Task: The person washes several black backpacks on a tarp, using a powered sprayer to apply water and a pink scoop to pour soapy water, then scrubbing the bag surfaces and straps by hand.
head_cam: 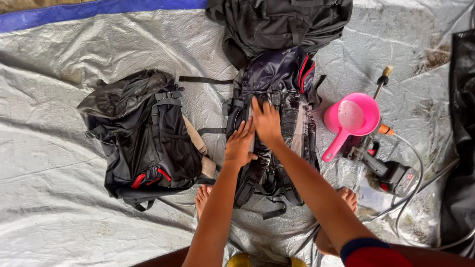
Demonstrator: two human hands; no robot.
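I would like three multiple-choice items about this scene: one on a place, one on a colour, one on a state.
1. Where does the pink scoop lie?
A. right of the middle backpack
B. on the left backpack
C. between the person's feet

2. What colour are the accents on the left backpack?
A. yellow
B. red
C. green

3. How are the hands placed?
A. both flat on the middle backpack
B. both lifted in the air
C. one holding the scoop

Answers:
1 A, it rests by the sprayer tool on the grey tarp.
2 B, red pulls show near its lower end.
3 A, the left hand and right hand press on the middle backpack.
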